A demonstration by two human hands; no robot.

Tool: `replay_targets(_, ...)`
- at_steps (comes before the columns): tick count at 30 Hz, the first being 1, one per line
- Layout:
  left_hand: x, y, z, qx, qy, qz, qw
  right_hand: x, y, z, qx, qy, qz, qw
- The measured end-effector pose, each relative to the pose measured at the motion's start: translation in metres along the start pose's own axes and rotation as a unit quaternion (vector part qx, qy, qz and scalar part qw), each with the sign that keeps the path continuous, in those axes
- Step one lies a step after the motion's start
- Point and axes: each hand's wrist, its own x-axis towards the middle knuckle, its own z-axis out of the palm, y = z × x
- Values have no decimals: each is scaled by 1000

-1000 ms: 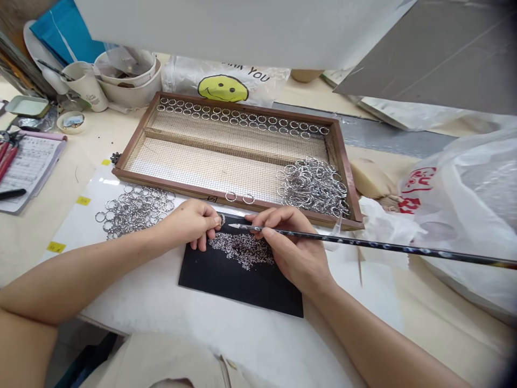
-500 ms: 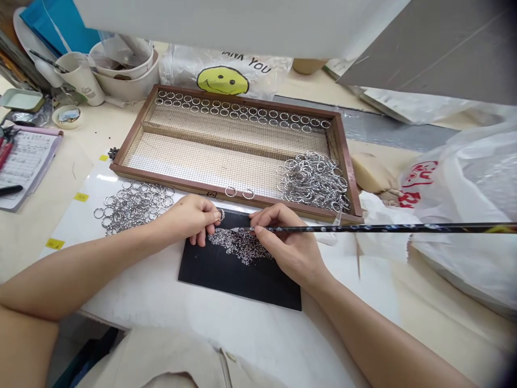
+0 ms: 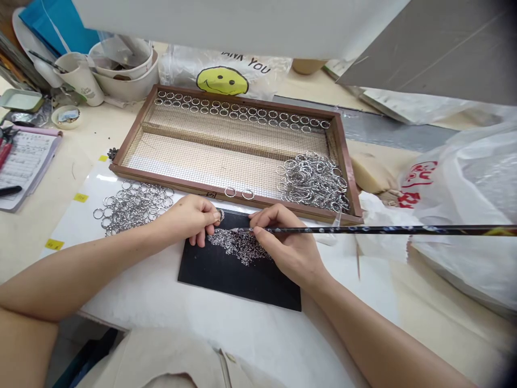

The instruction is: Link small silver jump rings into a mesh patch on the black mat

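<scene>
Between the thumb and finger of my left hand is a small silver ring, mostly covered by the fingertips. My right hand grips a long, thin dark stick with a patterned shaft, like a pencil or brush; its pale tip points left toward the ring. Under both hands lies a black board bearing a heap of tiny shiny beads or stones. Left of my left hand, a pile of silver rings rests on the white sheet.
Behind the hands stands a wooden-framed mesh tray. Rings line its far side, and a ring heap fills its right corner. Plastic bags lie to the right. Cups and tubs stand at back left, near a notepad.
Almost nothing differs. The stick's far end sits slightly lower, and both hands keep their places over the black board.
</scene>
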Motion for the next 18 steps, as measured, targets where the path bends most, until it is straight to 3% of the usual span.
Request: replay_targets(18,-1,3,1,-1,3,-8,1000,0,0,1,-1,-3,1,1000)
